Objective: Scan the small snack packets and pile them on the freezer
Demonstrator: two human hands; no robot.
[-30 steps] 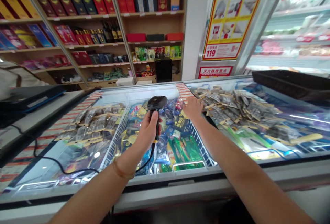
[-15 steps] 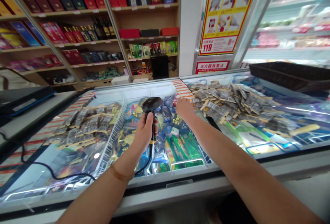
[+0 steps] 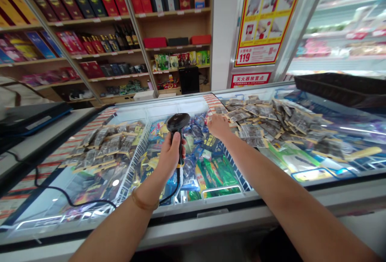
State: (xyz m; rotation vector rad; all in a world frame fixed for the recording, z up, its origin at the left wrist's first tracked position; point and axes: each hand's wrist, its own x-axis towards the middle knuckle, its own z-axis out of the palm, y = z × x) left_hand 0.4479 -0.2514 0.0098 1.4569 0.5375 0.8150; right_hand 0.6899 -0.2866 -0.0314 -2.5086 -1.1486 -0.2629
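Observation:
My left hand is wrapped around the handle of a black barcode scanner, held upright over the middle of a chest freezer. The scanner's cable hangs below my fist. My right hand reaches to the right rear of the open section, its fingers curled downward beside a red-and-white striped strip. Whatever lies under those fingers is hidden. Just right of it spreads a pile of small clear packets with tan edges. Below both hands are blue bags and green packages.
White wire dividers split the freezer. More tan-edged packets lie on the left glass. A dark tray rests at the right rear, a black device at the left. Stocked shelves stand behind.
The view has shifted slightly left. The scanner stays in my left hand. A red bit by my right fingers no longer shows, and packets now cover a dark patch right of that hand.

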